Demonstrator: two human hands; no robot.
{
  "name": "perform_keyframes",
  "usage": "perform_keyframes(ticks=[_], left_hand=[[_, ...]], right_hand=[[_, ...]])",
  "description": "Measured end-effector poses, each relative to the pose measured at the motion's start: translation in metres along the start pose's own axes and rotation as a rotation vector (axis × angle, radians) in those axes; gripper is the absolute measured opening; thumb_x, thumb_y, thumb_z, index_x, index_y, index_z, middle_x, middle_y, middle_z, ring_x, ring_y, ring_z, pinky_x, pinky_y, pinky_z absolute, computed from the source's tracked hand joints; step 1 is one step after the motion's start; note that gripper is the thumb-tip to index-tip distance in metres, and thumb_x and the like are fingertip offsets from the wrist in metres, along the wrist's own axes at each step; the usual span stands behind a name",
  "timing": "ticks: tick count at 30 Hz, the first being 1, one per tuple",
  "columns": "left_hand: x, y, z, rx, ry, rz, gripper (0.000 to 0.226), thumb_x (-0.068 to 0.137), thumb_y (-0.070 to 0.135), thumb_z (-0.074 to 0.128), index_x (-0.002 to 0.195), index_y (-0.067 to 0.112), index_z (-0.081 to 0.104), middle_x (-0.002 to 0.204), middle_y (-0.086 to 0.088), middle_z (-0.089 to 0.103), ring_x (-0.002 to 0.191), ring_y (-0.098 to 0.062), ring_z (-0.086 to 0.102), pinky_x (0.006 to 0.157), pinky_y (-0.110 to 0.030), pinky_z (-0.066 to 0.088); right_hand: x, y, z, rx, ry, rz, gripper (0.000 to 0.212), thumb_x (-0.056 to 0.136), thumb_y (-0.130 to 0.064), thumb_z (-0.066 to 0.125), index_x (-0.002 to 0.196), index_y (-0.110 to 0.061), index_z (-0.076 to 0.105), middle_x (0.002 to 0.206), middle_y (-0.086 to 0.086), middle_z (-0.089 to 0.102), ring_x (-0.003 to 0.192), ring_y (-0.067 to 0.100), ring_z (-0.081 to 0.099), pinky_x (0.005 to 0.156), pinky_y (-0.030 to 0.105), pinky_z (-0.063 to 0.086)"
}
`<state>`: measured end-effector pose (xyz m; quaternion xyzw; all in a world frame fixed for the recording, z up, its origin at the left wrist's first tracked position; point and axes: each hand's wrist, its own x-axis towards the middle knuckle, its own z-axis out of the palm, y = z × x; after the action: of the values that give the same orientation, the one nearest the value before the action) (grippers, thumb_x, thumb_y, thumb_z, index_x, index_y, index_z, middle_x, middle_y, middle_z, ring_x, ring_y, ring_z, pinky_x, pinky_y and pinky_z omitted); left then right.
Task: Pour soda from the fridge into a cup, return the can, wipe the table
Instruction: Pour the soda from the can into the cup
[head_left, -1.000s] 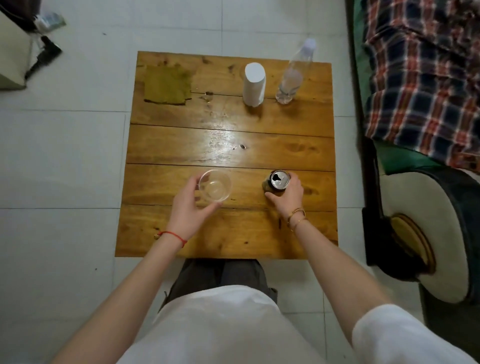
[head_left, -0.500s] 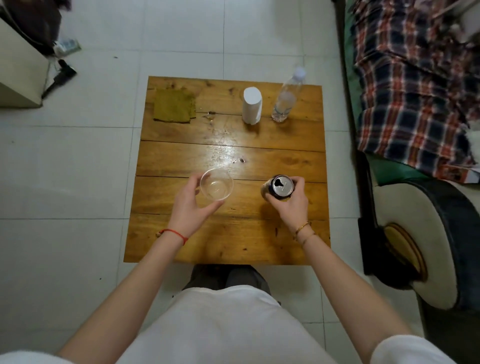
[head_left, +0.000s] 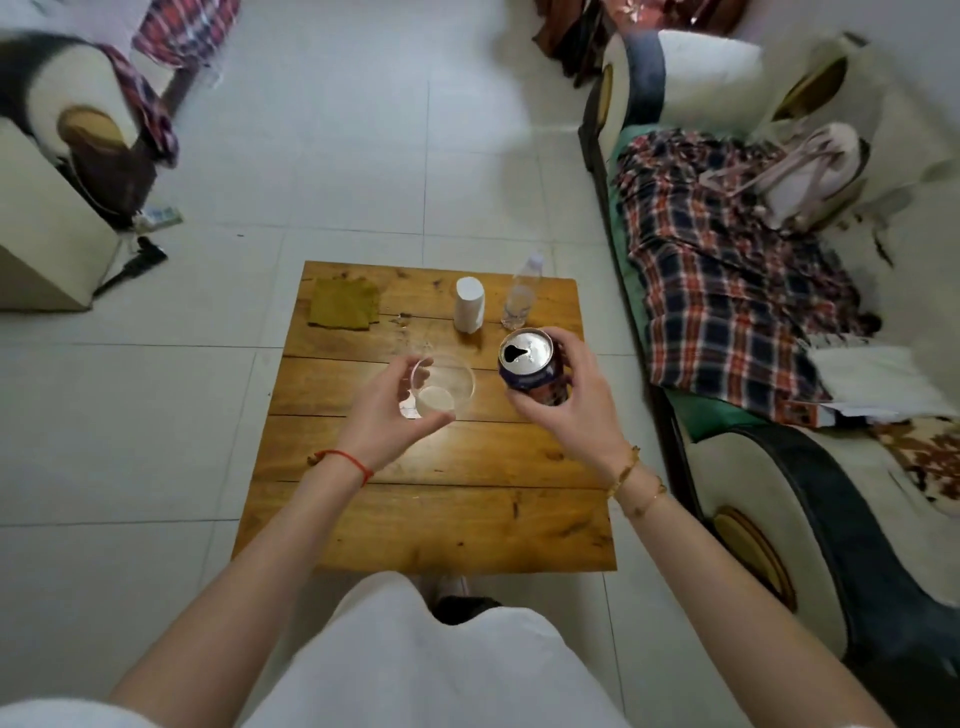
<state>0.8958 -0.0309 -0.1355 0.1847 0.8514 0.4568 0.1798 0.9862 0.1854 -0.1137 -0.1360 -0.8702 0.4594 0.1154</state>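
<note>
While the left hand (head_left: 387, 413) is curling round a clear cup (head_left: 442, 385), thumb on the near side and fingers on the far rim, the right hand (head_left: 566, 402) is gripping an opened soda can (head_left: 530, 366), fingers wrapped round its body. Both are being held above the wooden counter (head_left: 431, 509), cup just left of the can, not touching. Can is sitting nearly upright, mouth opening showing dark and facing the cup. Cup is looking empty; cannot tell for certain through the glare.

Beyond the left hand, toward the far left corner of the counter, an olive cloth (head_left: 344, 310) is lying flat. Beyond the gap between the hands, a white cylinder (head_left: 470, 304) is standing upright, and just right of it, directly past the right hand, a clear plastic bottle (head_left: 519, 301) is standing. A few small wet specks are showing on the boards between cloth and cylinder.

Right of the right hand, a sofa (head_left: 779, 467) is carrying a plaid blanket (head_left: 727, 291). Red string is circling the left wrist; thin gold bracelets are circling the right.
</note>
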Motion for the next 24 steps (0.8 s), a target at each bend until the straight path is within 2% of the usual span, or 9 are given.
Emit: perform_keyframes(ticks=[4, 9, 16, 24], left_hand=[[-0.012, 0.008, -0.006, 0.02, -0.001, 0.023, 0.071, 0.068, 0.035, 0.086, 0.129, 0.023, 0.053, 0.119, 0.006, 0.062, 0.11, -0.011, 0.059, 0.101, -0.031, 0.051], [-0.026, 0.014, -0.011, 0.024, 0.006, 0.032, 0.07, 0.068, 0.034, 0.087, 0.128, 0.022, 0.054, 0.119, 0.004, 0.062, 0.111, -0.011, 0.059, 0.101, -0.033, 0.051], [-0.035, 0.021, -0.015, 0.03, 0.016, 0.029, 0.071, 0.067, 0.033, 0.087, 0.128, 0.02, 0.053, 0.122, 0.002, 0.061, 0.111, -0.015, 0.059, 0.099, -0.035, 0.053], [-0.04, 0.023, -0.017, -0.008, 0.03, 0.025, 0.071, 0.067, 0.033, 0.087, 0.128, 0.023, 0.053, 0.121, 0.003, 0.062, 0.11, -0.013, 0.059, 0.095, -0.029, 0.053]], right_hand=[[-0.003, -0.023, -0.017, -0.127, -0.034, -0.088, 0.071, 0.07, -0.036, 0.081, 0.132, -0.027, 0.047, 0.119, -0.004, 0.053, 0.112, 0.01, 0.051, 0.099, 0.025, 0.046], [-0.007, -0.048, -0.03, -0.262, -0.118, -0.134, 0.075, 0.068, -0.04, 0.077, 0.133, -0.029, 0.043, 0.118, -0.002, 0.048, 0.113, 0.016, 0.05, 0.102, 0.035, 0.048], [-0.011, -0.08, -0.031, -0.485, -0.179, -0.211, 0.078, 0.069, -0.042, 0.077, 0.138, -0.027, 0.043, 0.12, -0.001, 0.048, 0.113, 0.017, 0.047, 0.098, 0.038, 0.049], [-0.008, -0.101, -0.029, -0.702, -0.223, -0.271, 0.08, 0.071, -0.045, 0.074, 0.141, -0.029, 0.039, 0.123, 0.002, 0.048, 0.112, 0.018, 0.045, 0.096, 0.036, 0.048]])
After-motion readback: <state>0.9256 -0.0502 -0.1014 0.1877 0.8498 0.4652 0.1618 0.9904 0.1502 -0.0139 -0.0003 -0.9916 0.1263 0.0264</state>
